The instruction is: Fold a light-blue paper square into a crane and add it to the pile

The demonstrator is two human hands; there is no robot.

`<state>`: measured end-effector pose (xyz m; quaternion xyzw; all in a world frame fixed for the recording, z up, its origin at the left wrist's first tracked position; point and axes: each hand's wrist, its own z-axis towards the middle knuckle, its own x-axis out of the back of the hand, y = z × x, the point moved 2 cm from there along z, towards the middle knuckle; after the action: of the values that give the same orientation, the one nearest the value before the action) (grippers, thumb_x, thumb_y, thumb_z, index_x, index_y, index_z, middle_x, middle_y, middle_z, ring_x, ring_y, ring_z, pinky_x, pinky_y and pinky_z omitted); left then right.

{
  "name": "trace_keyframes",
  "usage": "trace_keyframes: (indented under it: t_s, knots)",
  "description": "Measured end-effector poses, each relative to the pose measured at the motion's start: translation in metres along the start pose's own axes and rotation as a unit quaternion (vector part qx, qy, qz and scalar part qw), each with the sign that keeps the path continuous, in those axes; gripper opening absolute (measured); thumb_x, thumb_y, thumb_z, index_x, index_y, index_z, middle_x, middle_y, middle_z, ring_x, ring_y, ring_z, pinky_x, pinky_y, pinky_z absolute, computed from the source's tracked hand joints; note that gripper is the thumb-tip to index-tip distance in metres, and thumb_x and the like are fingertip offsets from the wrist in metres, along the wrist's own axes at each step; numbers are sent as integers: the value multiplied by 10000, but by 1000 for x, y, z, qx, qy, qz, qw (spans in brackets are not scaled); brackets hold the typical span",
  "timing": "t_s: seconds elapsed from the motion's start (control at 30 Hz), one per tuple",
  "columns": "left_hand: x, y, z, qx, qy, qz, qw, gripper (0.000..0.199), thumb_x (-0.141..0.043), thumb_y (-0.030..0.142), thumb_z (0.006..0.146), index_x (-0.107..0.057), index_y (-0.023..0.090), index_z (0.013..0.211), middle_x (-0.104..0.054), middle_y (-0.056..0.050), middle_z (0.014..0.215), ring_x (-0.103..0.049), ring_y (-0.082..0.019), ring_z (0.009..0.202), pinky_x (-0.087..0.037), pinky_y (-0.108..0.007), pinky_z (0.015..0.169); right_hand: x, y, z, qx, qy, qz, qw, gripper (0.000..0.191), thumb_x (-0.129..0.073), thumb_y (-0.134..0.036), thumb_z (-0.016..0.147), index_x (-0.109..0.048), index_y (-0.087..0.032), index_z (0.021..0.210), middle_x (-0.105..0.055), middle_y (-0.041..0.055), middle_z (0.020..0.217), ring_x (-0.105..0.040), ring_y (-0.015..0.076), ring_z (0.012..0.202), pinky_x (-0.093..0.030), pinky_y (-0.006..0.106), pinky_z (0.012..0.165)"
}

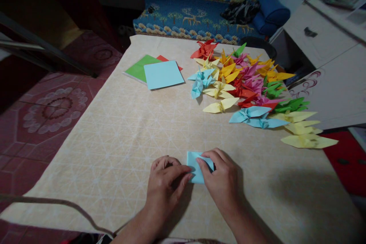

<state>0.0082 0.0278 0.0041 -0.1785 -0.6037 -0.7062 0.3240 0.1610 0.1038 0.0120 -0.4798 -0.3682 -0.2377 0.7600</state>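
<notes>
A small folded square of light blue paper (196, 169) lies on the cream patterned tabletop near its front edge. My right hand (221, 177) pinches a raised flap at its right side between thumb and fingers. My left hand (166, 179) is closed, with thumb and index fingertip together on the left edge of the blue paper. Part of the paper's right side is hidden under my right fingers.
Green (140, 68), red (162, 58) and light blue (164, 75) sheets overlap at the back left. Several folded paper cranes (243, 87) cover the back right. Beyond are a blue patterned couch (183, 15) and a white cabinet (328, 53). A cable (57, 201) crosses the front left.
</notes>
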Motion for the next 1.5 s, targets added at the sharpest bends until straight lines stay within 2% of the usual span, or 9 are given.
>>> trace_keyframes:
  t_s: [0.3,0.53,0.67,0.77,1.0,1.1,1.17,1.37,1.5]
  knots:
    - [0,5,1,-28,-9,26,999,175,-649,124,847,-701,253,954,-714,19,783,-583,-191,841,-352,-388,817,-3,1,-1,-3,-2,-8,1000,66,-684,-206,832,-664,-195,770,-673,2,749,-639,169,708,-419,264,646]
    - [0,8,-1,-16,-6,56,998,166,-647,155,852,-715,273,946,-692,0,811,-560,-203,841,-370,-400,816,-2,0,1,0,-5,-20,1000,69,-687,-218,833,-669,-202,769,-685,2,750,-647,175,704,-417,268,639]
    - [0,7,-3,-18,10,88,996,163,-658,164,845,-724,263,957,-694,-45,997,-548,-234,933,-394,-405,820,-1,-1,2,-6,-15,-24,1000,69,-676,-228,844,-673,-206,779,-696,9,768,-651,173,715,-423,266,646]
    - [-1,8,-3,-39,9,100,994,201,-654,157,853,-716,268,1008,-697,-29,1142,-537,-250,1015,-393,-422,876,-2,-1,2,-11,-22,-24,999,80,-661,-241,854,-675,-207,782,-701,17,773,-652,173,716,-427,265,644]
    - [-3,9,-3,-46,-9,122,991,265,-651,158,867,-692,270,1104,-699,28,1219,-547,-251,1036,-379,-432,918,-1,2,2,-38,-44,-2,998,21,-681,-221,823,-668,-208,833,-715,31,826,-665,187,760,-473,277,682]
    - [-3,8,-4,-49,-11,130,990,259,-645,168,874,-691,260,1111,-694,19,1232,-548,-261,1039,-382,-440,919,1,10,-3,-78,-35,20,996,195,-712,-211,777,-665,-202,966,-711,28,815,-660,179,693,-501,280,634]
    - [-4,7,-5,-53,-11,131,990,256,-641,165,876,-691,256,1110,-692,12,1236,-548,-266,1045,-384,-443,920,1,15,-9,-103,-22,33,994,241,-705,-215,776,-660,-210,1013,-699,16,770,-640,166,622,-502,271,580]
    - [-5,6,-5,-69,-12,130,989,263,-629,140,879,-689,248,1112,-692,0,1233,-547,-258,1047,-396,-438,914,1,21,-16,-131,-7,65,989,149,-634,-205,821,-648,-219,969,-685,9,732,-632,146,583,-501,243,535]
    - [-6,5,-4,-72,-10,127,989,247,-626,139,882,-690,237,1100,-696,-11,1224,-551,-252,1037,-404,-431,908,2,18,-12,-119,-6,55,991,122,-626,-192,812,-636,-218,931,-670,8,709,-613,143,563,-492,243,528]
